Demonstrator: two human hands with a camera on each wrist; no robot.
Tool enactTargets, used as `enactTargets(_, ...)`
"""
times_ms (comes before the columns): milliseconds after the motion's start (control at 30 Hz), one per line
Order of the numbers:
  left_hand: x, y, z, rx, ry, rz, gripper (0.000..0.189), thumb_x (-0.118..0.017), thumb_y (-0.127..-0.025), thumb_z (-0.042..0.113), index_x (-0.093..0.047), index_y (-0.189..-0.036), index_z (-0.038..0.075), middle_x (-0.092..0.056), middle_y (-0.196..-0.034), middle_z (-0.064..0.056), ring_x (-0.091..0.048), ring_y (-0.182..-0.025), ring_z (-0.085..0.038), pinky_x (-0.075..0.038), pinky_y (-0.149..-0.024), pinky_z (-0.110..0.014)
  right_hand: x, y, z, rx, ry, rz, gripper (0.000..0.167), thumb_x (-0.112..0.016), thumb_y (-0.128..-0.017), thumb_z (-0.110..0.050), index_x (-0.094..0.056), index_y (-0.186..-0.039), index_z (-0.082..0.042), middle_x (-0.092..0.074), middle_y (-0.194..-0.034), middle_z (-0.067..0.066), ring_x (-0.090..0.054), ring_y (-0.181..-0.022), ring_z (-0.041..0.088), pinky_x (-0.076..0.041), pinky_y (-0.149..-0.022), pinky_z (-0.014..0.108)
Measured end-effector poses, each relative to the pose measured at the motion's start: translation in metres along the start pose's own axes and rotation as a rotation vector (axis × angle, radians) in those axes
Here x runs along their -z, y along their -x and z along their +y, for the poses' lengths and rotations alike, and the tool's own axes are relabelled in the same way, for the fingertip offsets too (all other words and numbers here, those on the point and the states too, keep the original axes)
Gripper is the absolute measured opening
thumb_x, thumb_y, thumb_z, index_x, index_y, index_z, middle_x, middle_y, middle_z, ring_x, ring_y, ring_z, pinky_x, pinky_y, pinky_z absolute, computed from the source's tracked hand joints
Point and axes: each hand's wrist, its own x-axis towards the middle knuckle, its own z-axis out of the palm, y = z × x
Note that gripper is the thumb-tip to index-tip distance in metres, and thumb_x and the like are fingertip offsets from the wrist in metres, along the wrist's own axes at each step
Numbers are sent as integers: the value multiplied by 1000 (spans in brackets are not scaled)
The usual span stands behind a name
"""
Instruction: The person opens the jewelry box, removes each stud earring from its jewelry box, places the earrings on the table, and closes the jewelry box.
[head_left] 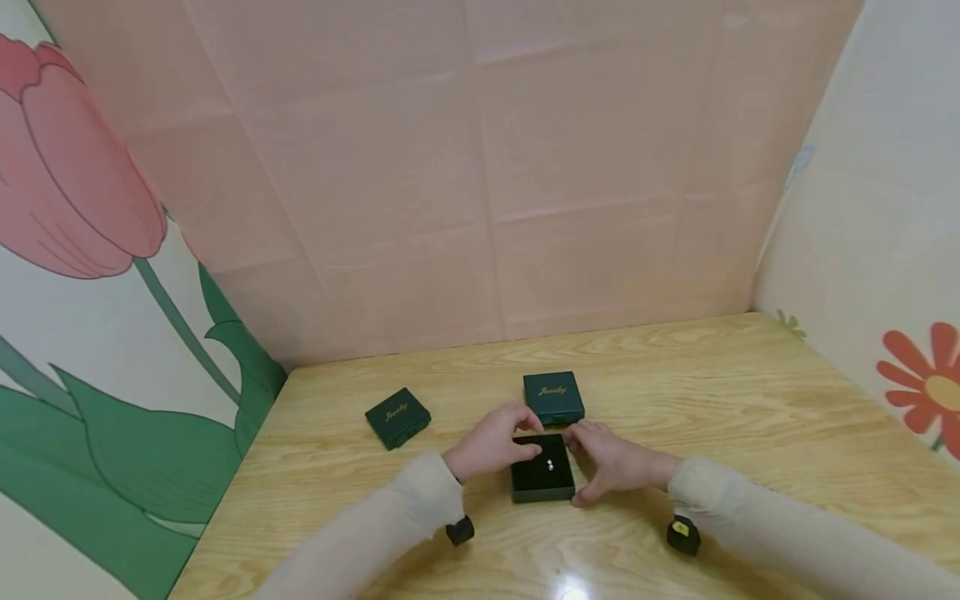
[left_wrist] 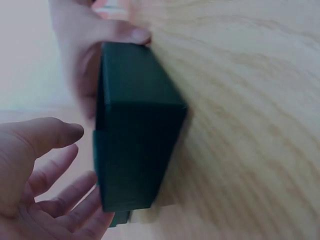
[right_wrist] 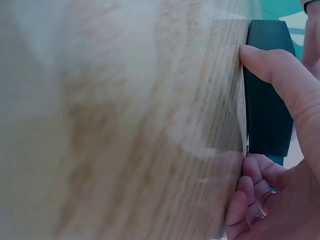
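A dark green jewelry box (head_left: pixel 543 493) stands uncovered on the table, with a black inside. Two small shiny silvery bits (head_left: pixel 550 465) show within it; their exact kind is too small to tell. My left hand (head_left: pixel 495 442) hovers over the box's left side, thumb and fingers bent and apart, with nothing visible between them. At the right side, my right hand (head_left: pixel 611 462) holds the box, thumb by the near corner and fingers by the far corner. The right wrist view shows the thumb (right_wrist: pixel 270 62) against the dark box wall (right_wrist: pixel 267 100).
Just behind stands a closed dark green box (head_left: pixel 553 396) with gold lettering. A similar closed box (head_left: pixel 397 417) sits turned at an angle to the left. The wood-grain table (head_left: pixel 675 375) meets a pink sheet (head_left: pixel 480 167) at the back.
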Motion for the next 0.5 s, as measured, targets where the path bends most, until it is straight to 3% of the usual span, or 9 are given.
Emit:
enactTargets(300, -13, -5, -6, -9, -65, -44, 16, -72, -88, 18, -66, -102, 16, -62, -105, 5, -55, -97, -7, -46, -89, -24, 0, 0, 1, -19, -5, -18, 74, -87, -64, -40, -50, -118, -6, -48, -107, 2, -42, -102, 21, -38, -90, 41)
enactTargets(500, -18, -5, -7, 6, -78, -56, 17, -73, -87, 19, -66, -102, 16, -60, -102, 6, -52, -89, -5, -45, -82, -21, 0, 0, 0, -20, -9, -24, 74, -87, -65, -41, -50, -118, -5, -48, -106, 2, -42, -101, 21, -39, -89, 41)
